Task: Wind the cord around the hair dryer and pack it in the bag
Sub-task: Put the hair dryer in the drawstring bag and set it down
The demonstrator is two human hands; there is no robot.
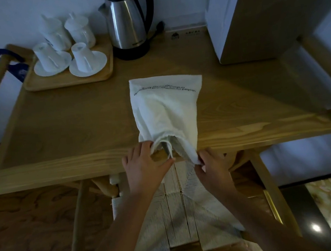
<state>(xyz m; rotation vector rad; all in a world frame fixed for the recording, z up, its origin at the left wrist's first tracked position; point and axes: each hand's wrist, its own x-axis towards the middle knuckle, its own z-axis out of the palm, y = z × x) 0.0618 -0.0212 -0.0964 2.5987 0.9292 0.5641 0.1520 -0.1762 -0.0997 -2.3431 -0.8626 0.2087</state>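
Observation:
A white cloth drawstring bag (167,108) with dark printed lettering lies on the wooden table (68,125), its mouth toward me at the front edge. The bag bulges, and a dark grey shape shows just inside the opening; the hair dryer and its cord are otherwise hidden. My left hand (144,162) holds the left side of the bag's mouth and pinches the thin white drawstring (169,151). My right hand (209,165) grips the right corner of the mouth, which hangs over the table edge.
A wooden tray (68,79) with white cups and saucers stands at the back left. A steel electric kettle (129,20) stands at the back centre, a tall box-like unit (251,14) at the back right. A woven-seat chair (180,215) sits under the table below my arms.

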